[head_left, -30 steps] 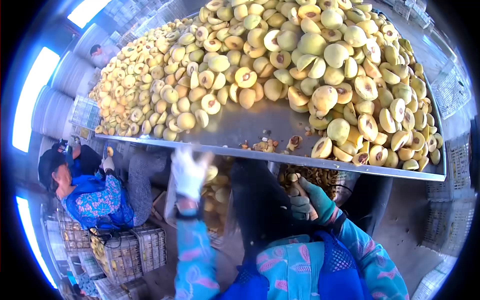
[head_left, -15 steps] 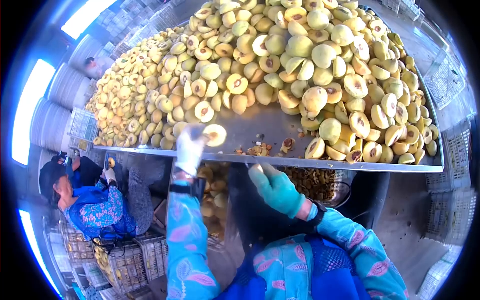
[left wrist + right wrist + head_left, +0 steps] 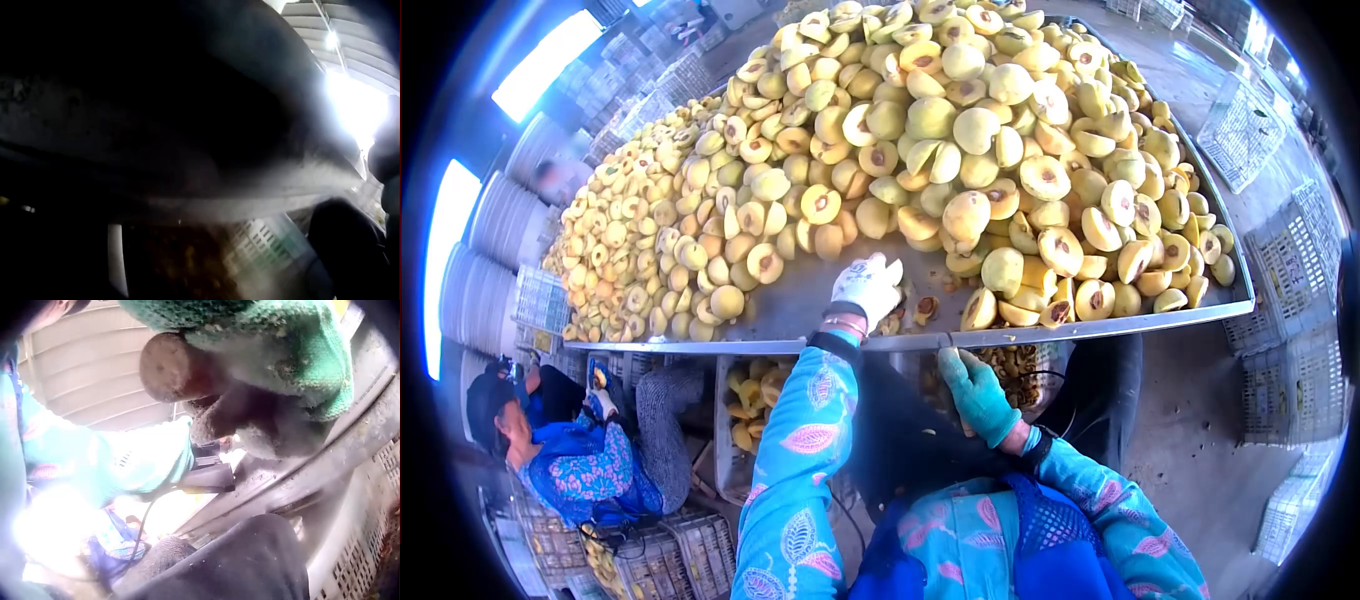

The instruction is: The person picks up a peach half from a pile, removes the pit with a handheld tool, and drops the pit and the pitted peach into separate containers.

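Note:
My left hand [image 3: 868, 288], in a white glove, reaches over the metal tray [image 3: 800, 300], in front of the heaped yellow peaches [image 3: 900, 120], many of them halved. Fruit scraps [image 3: 925, 310] lie just to its right. I cannot tell whether its fingers hold anything, as their undersides are hidden. My right hand [image 3: 980, 395], in a green glove, is below the tray's front edge. It grips a wooden-handled tool [image 3: 169, 367], whose round handle end sticks out of the fist in the right wrist view. The left wrist view is mostly dark.
Under the tray, a container of peaches [image 3: 750, 395] stands at left and a crate of brown scraps [image 3: 1010, 375] at right. Another person [image 3: 585, 450] sits at the left beside stacked crates [image 3: 665, 560]. More plastic crates [image 3: 1290, 380] stand on the right.
My left hand, earlier at a peach half over the tray's edge, has moved right; that half no longer shows. My right hand rose from my lap towards the tray edge. The head view has shifted.

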The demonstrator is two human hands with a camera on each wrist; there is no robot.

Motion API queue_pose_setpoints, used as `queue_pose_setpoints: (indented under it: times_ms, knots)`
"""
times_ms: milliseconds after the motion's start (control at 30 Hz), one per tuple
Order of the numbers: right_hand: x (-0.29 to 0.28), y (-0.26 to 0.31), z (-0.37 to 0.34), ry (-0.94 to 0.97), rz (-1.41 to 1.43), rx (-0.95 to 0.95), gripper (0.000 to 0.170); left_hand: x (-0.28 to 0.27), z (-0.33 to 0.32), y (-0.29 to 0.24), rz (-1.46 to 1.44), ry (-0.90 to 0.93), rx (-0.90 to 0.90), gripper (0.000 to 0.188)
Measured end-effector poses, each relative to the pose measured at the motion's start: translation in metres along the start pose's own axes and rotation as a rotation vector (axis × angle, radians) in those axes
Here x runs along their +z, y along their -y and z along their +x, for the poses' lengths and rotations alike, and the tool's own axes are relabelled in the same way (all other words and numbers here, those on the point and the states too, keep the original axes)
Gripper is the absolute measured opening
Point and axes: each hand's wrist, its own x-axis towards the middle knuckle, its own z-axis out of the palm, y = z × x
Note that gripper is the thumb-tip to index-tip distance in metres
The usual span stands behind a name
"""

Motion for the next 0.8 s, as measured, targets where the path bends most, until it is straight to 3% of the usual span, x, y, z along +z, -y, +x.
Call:
queue_pose_setpoints:
  times_ms: [67,133,167,233,300,333,367,400,433,467,500,567,600,633,700,733,767,800]
  knots:
    - [0.000,0.003,0.004,0.019,0.029,-0.026,0.043,-0.003,-0.003,-0.002,0.068,-0.040,0.052,0.043]
    - [-0.002,0.010,0.009,0.041,0.047,-0.049,0.043,-0.008,-0.009,-0.006,-0.177,-0.126,-0.110,0.039]
    - [-0.003,0.019,0.011,-0.002,0.111,-0.022,0.045,-0.016,-0.018,-0.011,-0.291,-0.195,-0.016,0.031]
    - [-0.003,0.023,0.027,-0.053,0.186,0.012,0.047,-0.027,-0.042,-0.027,-0.442,-0.355,0.146,0.037]
    - [-0.001,0.015,0.055,-0.017,0.199,-0.089,0.047,-0.027,-0.058,-0.041,-0.481,-0.432,0.276,0.057]
    - [0.002,0.031,0.052,0.015,0.385,0.086,0.039,-0.031,-0.072,-0.054,-0.745,-0.401,0.206,0.064]
    - [0.005,0.037,0.050,0.020,0.384,0.085,0.039,-0.033,-0.083,-0.062,-1.005,-0.369,0.131,0.072]
    - [0.008,0.040,0.048,0.001,0.347,-0.050,0.037,-0.025,-0.089,-0.059,-1.493,-0.313,0.067,0.080]
    - [0.013,0.041,0.047,-0.019,0.310,-0.183,0.035,-0.024,-0.090,-0.073,-1.861,-0.414,-0.089,0.069]
    - [0.021,0.040,0.046,0.067,0.335,-0.332,0.033,-0.018,-0.090,-0.072,-1.880,-0.434,-0.199,0.062]
    - [0.018,0.042,0.045,0.072,0.331,-0.325,0.033,-0.010,-0.091,-0.070,-1.900,-0.452,-0.312,0.055]
    - [0.003,0.057,0.047,0.259,0.098,-0.144,0.034,-0.002,-0.093,-0.068,-1.885,-0.483,-0.356,0.048]
    - [0.000,0.050,0.049,0.126,-0.288,-0.243,0.035,-0.002,-0.092,-0.067,-1.866,-0.507,-0.390,0.042]
    - [0.002,0.050,0.040,0.126,-0.294,-0.245,0.035,-0.009,-0.093,-0.070,-1.871,-0.511,-0.386,0.042]
    - [0.009,0.048,0.015,-0.069,-0.534,-0.617,0.026,-0.025,-0.101,-0.079,-1.707,-0.552,-0.442,0.039]
    - [0.014,0.038,0.012,0.007,-0.617,-0.506,0.030,-0.016,-0.101,-0.076,-1.822,-0.578,-0.376,0.035]
    - [0.017,0.032,0.009,0.003,-0.618,-0.502,0.030,-0.008,-0.100,-0.076,-1.824,-0.572,-0.377,0.035]
    - [0.021,0.028,0.007,-0.004,-0.663,-0.452,0.029,-0.002,-0.098,-0.079,-1.737,-0.648,-0.254,0.033]
